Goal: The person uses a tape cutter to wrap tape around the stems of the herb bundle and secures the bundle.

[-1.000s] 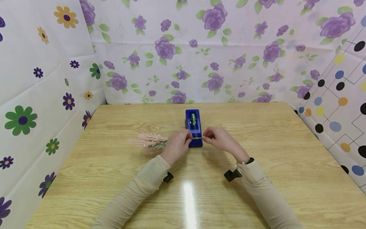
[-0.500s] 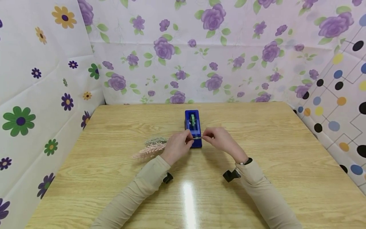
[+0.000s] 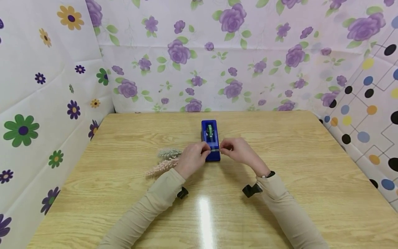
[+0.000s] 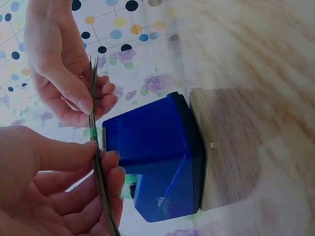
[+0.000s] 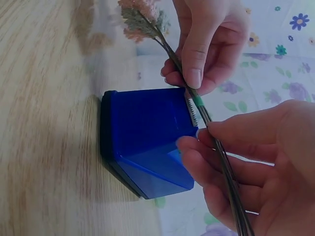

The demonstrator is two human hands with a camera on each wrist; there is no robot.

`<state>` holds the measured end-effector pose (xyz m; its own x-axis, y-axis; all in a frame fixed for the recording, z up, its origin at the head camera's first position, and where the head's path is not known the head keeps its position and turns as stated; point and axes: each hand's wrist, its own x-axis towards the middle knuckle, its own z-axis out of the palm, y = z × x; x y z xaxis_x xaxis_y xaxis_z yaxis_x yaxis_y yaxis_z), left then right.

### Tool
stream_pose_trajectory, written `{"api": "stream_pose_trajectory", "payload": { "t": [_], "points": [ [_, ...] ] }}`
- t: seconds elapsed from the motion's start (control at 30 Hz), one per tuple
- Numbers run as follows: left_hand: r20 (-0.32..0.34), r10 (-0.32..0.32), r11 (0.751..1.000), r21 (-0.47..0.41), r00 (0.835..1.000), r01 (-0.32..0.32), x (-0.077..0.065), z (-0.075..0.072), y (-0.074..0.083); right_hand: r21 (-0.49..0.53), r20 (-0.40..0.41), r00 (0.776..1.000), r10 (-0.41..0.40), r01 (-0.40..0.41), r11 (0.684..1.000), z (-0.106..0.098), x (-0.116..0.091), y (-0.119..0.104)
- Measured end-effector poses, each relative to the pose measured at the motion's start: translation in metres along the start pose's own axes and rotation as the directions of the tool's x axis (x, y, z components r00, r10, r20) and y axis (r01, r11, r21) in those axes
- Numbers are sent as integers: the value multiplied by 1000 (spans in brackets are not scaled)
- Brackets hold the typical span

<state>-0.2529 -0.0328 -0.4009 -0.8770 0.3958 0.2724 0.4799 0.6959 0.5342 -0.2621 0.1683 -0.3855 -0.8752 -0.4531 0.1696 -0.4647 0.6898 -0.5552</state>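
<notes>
A bunch of artificial flowers, with pink sprays (image 3: pixel 163 166) and a pale green one (image 3: pixel 169 153), points left from my left hand (image 3: pixel 191 157). That hand pinches its thin dark stems (image 5: pixel 229 184) between thumb and fingers. On the other side of a band of green tape (image 5: pixel 199 101) wrapped round the stems, my right hand (image 3: pixel 237 151) pinches them towards their bare ends. Just below the stems stands a blue tape dispenser (image 3: pixel 212 157), its toothed cutter (image 5: pixel 192 112) close beside the band. A green tape roll (image 3: pixel 210 131) sits inside the dispenser.
The wooden table (image 3: pixel 280 138) carries the dispenser near its middle. Patterned cloth (image 3: pixel 205 69) hangs behind the table and at both sides. A small black camera (image 3: pixel 252 190) is worn on the right wrist, another (image 3: pixel 182 193) on the left.
The flower bunch has turned about its stems: the pale green spray now lies at the back and the pink ones nearer the front. Both hands keep nearly the same place and grip.
</notes>
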Motion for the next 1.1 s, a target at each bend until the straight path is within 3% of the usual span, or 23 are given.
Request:
{"api": "stream_pose_trajectory", "payload": {
  "t": [0.23,0.53,1.1],
  "points": [
    [50,-24,1000,-15,998,25,0,-6,3,110,79,996,-29,20,994,-2,0,2],
    [133,-7,997,-75,991,17,1,-12,0,54,84,995,-51,46,997,-5,-2,2],
    [198,-105,986,-104,975,127,3,-19,-4,77,77,996,-42,36,996,8,0,-1]
  ]
}}
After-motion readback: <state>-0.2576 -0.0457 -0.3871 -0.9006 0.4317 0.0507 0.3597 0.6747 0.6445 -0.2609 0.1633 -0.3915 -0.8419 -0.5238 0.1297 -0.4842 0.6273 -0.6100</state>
